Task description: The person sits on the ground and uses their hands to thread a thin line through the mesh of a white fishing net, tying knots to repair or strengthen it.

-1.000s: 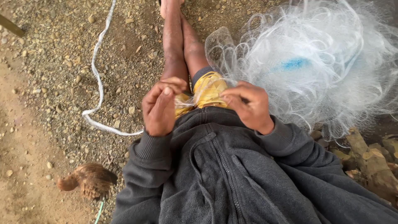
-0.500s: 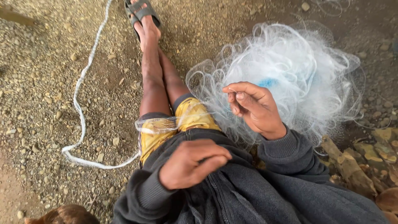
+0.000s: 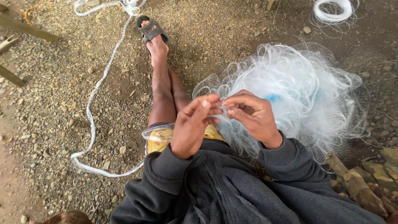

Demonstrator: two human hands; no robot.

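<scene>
- Head view, looking down on a seated person on gravel ground (image 3: 49,124); entries run left to right.
- Far left edge: wooden sticks (image 3: 25,33) lie on the gravel, partly cut off by the frame.
- Left of the legs: a white rope (image 3: 93,112) runs from the top of the frame down over the gravel, curves near the bottom, and comes back toward the person's lap.
- Bottom left corner: a brown rounded object (image 3: 68,217), only partly in view; cannot tell what it is.
- Centre: bare legs stretched out and crossed, one foot in a dark sandal (image 3: 151,31). Yellow shorts (image 3: 159,143) show at the lap, with a fold of clear mesh lying over them.
- Left hand (image 3: 192,126): raised over the lap, fingers (image 3: 203,103) curled inward and nearly closed, tips meeting those of the other hand. It pinches a thin strand of the fishing net (image 3: 298,91).
- Right hand (image 3: 251,116): just beside the left, fingertips touching it; fingers bent and pinched on the same fine strands.
- Both arms wear dark grey jacket sleeves (image 3: 286,159).
- The fishing net is a pale, translucent heap on the ground to the right of the legs, directly behind the right hand; a small blue patch shows inside it.
- Top right: a coil of white line (image 3: 331,10), well apart from the net.
- Bottom right: rough pieces of wood (image 3: 360,186) just beside the heap.
</scene>
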